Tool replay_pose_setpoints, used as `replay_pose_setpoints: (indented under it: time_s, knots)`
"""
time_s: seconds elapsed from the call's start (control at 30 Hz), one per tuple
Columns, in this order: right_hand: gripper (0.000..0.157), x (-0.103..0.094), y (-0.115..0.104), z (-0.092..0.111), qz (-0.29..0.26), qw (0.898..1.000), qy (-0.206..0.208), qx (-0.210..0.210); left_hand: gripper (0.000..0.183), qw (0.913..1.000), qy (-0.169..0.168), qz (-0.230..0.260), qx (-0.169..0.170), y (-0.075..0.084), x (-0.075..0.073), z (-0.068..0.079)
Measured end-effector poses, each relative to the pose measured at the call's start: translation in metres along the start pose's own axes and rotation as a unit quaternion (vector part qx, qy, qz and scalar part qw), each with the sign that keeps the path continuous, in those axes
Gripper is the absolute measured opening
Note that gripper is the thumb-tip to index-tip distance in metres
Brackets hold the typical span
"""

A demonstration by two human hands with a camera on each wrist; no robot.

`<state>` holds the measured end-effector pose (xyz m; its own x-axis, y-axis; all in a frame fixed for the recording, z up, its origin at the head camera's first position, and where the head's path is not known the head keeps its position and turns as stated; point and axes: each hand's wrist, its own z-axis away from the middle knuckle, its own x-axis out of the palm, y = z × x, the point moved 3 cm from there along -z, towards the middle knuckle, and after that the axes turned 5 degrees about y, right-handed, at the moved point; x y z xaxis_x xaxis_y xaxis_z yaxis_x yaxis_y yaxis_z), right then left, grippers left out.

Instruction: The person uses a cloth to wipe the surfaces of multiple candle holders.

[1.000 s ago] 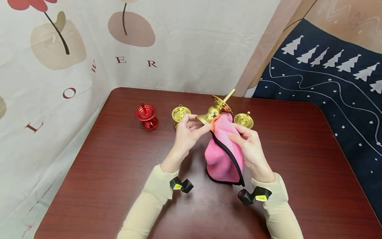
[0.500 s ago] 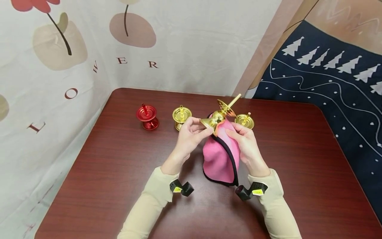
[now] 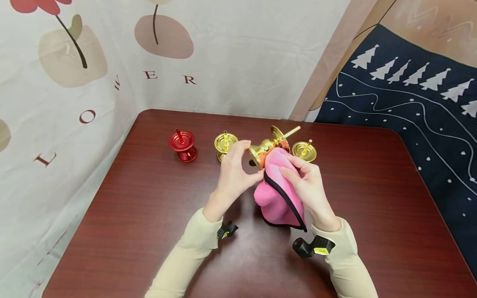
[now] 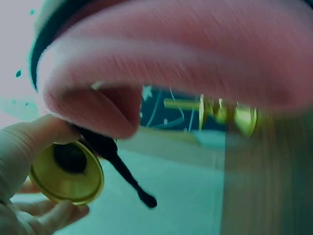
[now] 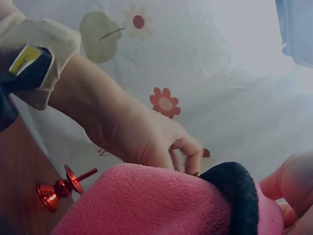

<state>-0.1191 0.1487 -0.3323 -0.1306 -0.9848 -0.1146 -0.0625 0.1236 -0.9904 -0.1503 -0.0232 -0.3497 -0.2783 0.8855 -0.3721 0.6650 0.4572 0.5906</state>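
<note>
In the head view my left hand (image 3: 232, 178) spans the foot of a shiny gold candle holder (image 3: 265, 145) with thumb and fingers. The holder lies tilted in the air, its thin stem pointing up and right. From the left wrist view, its hollow round base (image 4: 66, 188) sits between thumb and fingertips. A pink cloth (image 3: 277, 203) with black edging and an orange corner is pinched by my right hand (image 3: 311, 188) and lies against the holder's near side, hiding part of it. The cloth's lower end hangs down towards the table.
A red candle holder (image 3: 183, 145) stands at the back left of the dark wood table (image 3: 149, 231). Two gold ones stand further right, one gold holder (image 3: 225, 144) behind my left hand, another gold holder (image 3: 304, 151) behind my right. Printed fabric (image 3: 238, 54) hangs behind the table.
The gold candle holder has tipped closer to level, its stem swinging down and right. My left thumb and fingers have spread wider around its foot. The cloth shifted left, then back right.
</note>
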Motion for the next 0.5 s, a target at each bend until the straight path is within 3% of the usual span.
replay_pose_setpoints:
  time_s: [0.13, 0.23, 0.37, 0.5]
  knots:
    - [0.029, 0.0006, -0.003, 0.0008, 0.01, 0.999, 0.019, -0.037, 0.055, 0.9883, 0.015, -0.08, 0.129, 0.0068, 0.0006, 0.0011]
    - [0.028, 0.0011, -0.0044, 0.0011, 0.015, 0.997, 0.02, -0.072, 0.051, 0.9781, 0.032, -0.101, 0.179, 0.0103, 0.0012, 0.0014]
    - [0.027, 0.0018, -0.0076, 0.0039, 0.03, 0.992, 0.013, -0.124, 0.052, 0.9799, 0.057, -0.074, 0.176, 0.0101, 0.0003, 0.0012]
    - [0.025, 0.0025, -0.0096, 0.0063, 0.051, 0.979, 0.005, -0.196, 0.058, 0.992, 0.072, 0.004, 0.104, 0.0069, -0.0019, 0.0005]
